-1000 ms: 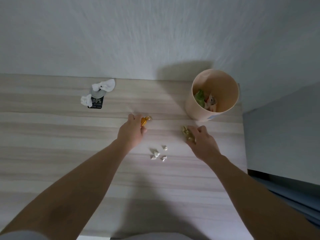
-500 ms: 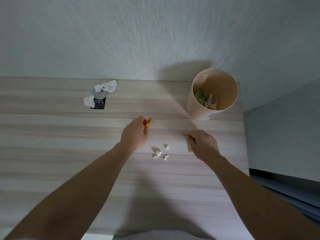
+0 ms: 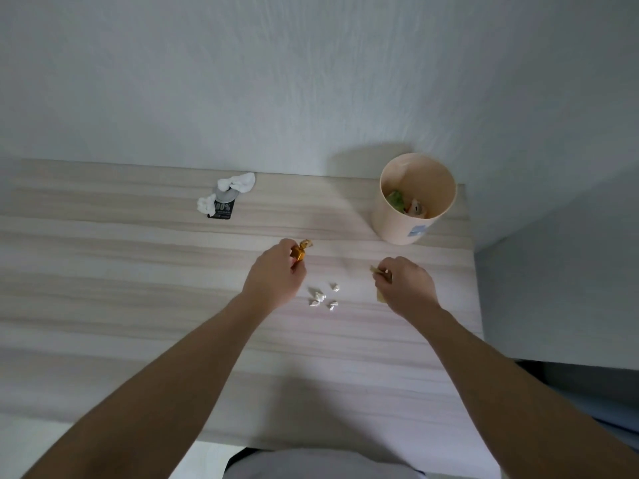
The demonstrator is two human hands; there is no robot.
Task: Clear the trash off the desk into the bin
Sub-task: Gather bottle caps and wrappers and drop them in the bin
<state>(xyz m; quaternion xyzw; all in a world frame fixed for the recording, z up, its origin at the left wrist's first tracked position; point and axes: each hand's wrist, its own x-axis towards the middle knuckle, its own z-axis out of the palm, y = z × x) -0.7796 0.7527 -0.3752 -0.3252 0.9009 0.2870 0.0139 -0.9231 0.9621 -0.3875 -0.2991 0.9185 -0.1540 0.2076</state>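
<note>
My left hand (image 3: 276, 276) grips an orange-gold candy wrapper (image 3: 300, 251) above the middle of the wooden desk (image 3: 103, 271). My right hand (image 3: 406, 285) pinches a small yellowish-green wrapper (image 3: 379, 273) just right of several tiny white paper scraps (image 3: 323, 297) lying on the desk. The round beige bin (image 3: 413, 198) stands at the far right corner of the desk, with green and orange trash inside. Crumpled white tissue on a black-and-grey packet (image 3: 223, 198) lies at the back of the desk, left of centre.
A pale wall (image 3: 311, 81) runs along the back edge of the desk. The desk's right edge drops off beside the bin, next to a grey surface (image 3: 570, 288). The near edge is by my body.
Both hands have lifted slightly off the desk with their wrappers. My right hand has closed on the yellowish wrapper and raised it. The left hand shifted a little right.
</note>
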